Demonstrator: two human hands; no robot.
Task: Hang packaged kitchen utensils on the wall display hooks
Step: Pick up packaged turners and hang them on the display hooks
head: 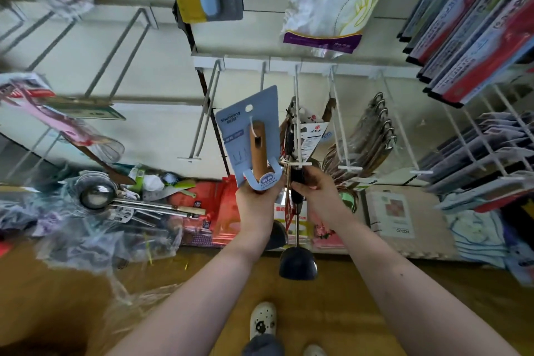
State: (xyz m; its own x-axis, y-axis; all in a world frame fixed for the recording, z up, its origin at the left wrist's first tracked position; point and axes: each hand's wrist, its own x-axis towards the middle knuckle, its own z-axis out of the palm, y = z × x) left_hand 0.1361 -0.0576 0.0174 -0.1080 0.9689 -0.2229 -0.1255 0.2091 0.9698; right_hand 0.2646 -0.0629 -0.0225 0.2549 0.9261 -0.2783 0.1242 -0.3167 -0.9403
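Note:
My left hand [258, 199] grips the lower end of a packaged utensil [252, 136], a wooden handle tied to a blue card with a hang hole at its top. It is held upright just left of a white wire hook [297, 124] that carries several hanging utensils. My right hand [316, 186] holds the black handle of a dark spatula [297, 260] that hangs down below this hook's front end. An empty double-wire hook [203, 124] juts out to the left of the card.
Loose ladles and strainers [121, 199] lie heaped on the low shelf at left. More hooks to the right carry metal utensils [372, 130] and flat packs [476, 153]. A glove bag [335, 0] hangs above. Wooden floor and my shoe [262, 319] are below.

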